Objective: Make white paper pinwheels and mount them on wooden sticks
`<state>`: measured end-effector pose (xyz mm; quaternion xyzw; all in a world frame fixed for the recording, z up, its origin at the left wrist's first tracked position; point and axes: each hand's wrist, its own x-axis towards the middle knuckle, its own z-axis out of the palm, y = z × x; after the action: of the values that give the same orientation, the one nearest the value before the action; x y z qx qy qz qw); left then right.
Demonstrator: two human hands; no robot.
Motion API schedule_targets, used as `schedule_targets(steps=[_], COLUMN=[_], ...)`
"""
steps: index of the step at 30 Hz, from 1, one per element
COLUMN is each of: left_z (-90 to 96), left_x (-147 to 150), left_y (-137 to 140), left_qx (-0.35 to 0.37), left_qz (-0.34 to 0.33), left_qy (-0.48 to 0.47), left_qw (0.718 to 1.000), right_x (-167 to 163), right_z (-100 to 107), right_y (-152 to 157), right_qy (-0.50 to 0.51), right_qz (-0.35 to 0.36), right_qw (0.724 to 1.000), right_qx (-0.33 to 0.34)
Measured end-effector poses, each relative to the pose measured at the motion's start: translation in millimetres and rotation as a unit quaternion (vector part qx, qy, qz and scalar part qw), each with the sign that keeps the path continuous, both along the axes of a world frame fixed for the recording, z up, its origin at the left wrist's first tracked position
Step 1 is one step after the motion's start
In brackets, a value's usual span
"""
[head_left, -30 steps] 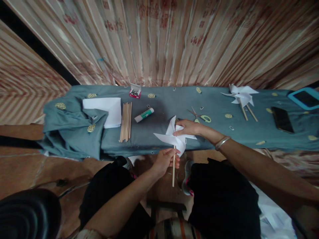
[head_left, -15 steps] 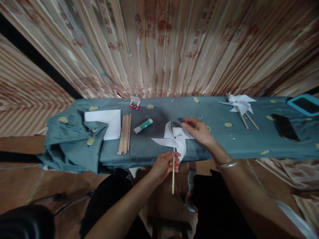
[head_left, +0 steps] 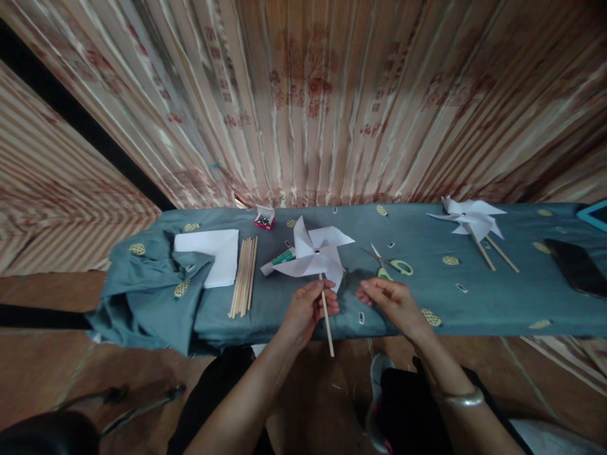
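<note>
My left hand (head_left: pixel 313 306) is closed around the wooden stick of a white paper pinwheel (head_left: pixel 318 251). Its four-bladed head, with a shiny pin at the centre, faces up above the table, and the stick's lower end points toward me. My right hand (head_left: pixel 386 300) is to the right of the pinwheel, apart from it. Its fingers are curled in with the thumb against them, and nothing shows in them. Just beyond it lie scissors (head_left: pixel 389 262) with green handles, blades spread. The pinwheel partly covers a glue stick (head_left: pixel 279 259).
Wooden sticks (head_left: pixel 244 278) lie bundled beside folded white paper (head_left: pixel 222 259). A small red box of pins (head_left: pixel 264 218) stands at the back. Rightward are finished pinwheels (head_left: pixel 474 218), a black phone (head_left: pixel 576 265) and a blue-framed tablet (head_left: pixel 595 215). A green cloth (head_left: pixel 474 309) covers the table.
My right hand has left the pinwheel's blade and drawn back toward me, its fingers curling in. The pinwheel has tilted and shifted left, now overlapping the glue stick. The scissors have come into view.
</note>
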<state>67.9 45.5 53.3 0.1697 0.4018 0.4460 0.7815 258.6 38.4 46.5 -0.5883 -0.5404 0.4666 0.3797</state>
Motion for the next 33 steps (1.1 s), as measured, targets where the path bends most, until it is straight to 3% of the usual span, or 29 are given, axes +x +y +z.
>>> schedule_targets(steps=[3,7,22,33], left_z=[0.1,-2.4,-6.7,-4.6], left_x=[-1,-1,4,1], left_y=[4,7,8,2], left_qx=[0.008,0.02,0.036,0.041], left_qz=[0.022,0.046,0.04,0.034], left_qy=[-0.008,-0.011,0.043,0.029], left_qw=[1.0,0.999,0.998,0.998], right_x=[-10,-31,-45,-46], right_z=[4,6,6,5], right_y=[-6,-17,-18,-19], right_qy=[0.049,0.075,0.114,0.103], right_qz=[0.151,0.233,0.229,0.248], right_qw=[0.979,0.95,0.946,0.944], right_qx=[-0.126,-0.194,-0.2,-0.192])
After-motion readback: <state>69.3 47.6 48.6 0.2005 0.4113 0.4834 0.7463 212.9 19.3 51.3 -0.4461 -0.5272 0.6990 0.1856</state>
